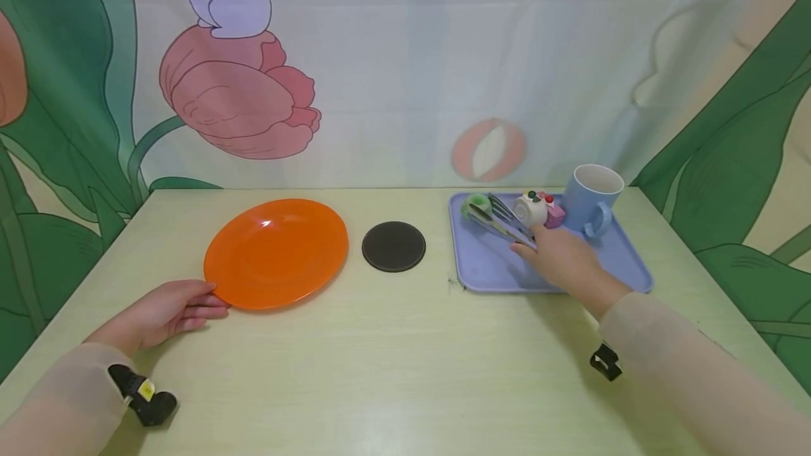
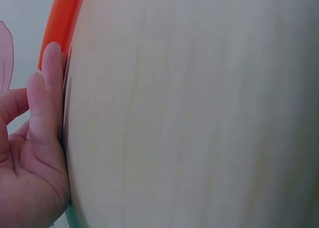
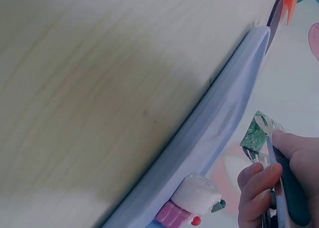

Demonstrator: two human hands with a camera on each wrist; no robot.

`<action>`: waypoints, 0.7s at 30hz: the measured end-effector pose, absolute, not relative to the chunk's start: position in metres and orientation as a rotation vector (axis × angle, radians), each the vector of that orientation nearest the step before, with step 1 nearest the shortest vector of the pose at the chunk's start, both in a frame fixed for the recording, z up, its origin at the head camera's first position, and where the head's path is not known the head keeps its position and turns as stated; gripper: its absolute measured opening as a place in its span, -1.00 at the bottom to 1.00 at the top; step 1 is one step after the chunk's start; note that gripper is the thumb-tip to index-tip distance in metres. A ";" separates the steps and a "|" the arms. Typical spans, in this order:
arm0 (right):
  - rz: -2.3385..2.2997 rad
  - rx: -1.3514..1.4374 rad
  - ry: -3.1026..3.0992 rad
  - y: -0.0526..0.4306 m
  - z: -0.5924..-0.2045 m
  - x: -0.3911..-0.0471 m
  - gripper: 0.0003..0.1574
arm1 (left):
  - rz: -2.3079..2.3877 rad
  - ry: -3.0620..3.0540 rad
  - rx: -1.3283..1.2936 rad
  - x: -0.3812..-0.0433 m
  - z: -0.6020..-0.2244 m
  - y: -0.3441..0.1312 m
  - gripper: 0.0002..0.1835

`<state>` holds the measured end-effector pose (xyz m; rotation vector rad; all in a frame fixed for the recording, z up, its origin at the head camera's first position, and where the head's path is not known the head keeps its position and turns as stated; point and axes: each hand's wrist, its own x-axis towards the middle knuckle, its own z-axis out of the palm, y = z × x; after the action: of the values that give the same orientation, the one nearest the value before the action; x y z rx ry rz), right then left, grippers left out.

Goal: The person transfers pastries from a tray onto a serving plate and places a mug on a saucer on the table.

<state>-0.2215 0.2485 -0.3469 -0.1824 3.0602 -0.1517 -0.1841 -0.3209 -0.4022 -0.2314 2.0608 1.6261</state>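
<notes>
At the left, my left hand (image 1: pixel 167 309) pinches the near-left rim of an orange plate (image 1: pixel 279 253), thumb uppermost and the other fingers low beside the rim. In the left wrist view its fingertips (image 2: pixel 52 58) overlap the plate's edge (image 2: pixel 62 18). My right hand (image 1: pixel 560 255) grips metal tongs (image 1: pixel 500 224) over a lilac tray (image 1: pixel 488 273). The tongs have fork-like ends and a dark green handle (image 3: pixel 294 193). Between those ends sits a green roll cake (image 1: pixel 475 204), partly covered by the prongs.
On the tray stand a white roll cake (image 1: pixel 529 210), a pink cake piece (image 1: pixel 552 212) with a red topping and a blue mug (image 1: pixel 589 199). A round black coaster (image 1: pixel 393 246) lies between plate and tray. A printed curtain (image 1: pixel 380 76) hangs behind the table.
</notes>
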 end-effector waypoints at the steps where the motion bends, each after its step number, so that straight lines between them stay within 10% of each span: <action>1: -0.154 -0.191 3.063 0.248 -0.346 -0.221 -0.32 | 1.627 2.060 -0.231 -0.184 -0.402 -0.321 -0.47; 21: -0.164 -0.257 3.063 0.240 -0.343 -0.215 -0.42 | 1.630 2.061 -0.234 -0.183 -0.401 -0.321 -0.46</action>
<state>-0.2146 0.2398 -0.3430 -0.2572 3.0633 -0.1639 -0.1835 -0.3212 -0.4010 -0.2338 2.0605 1.6303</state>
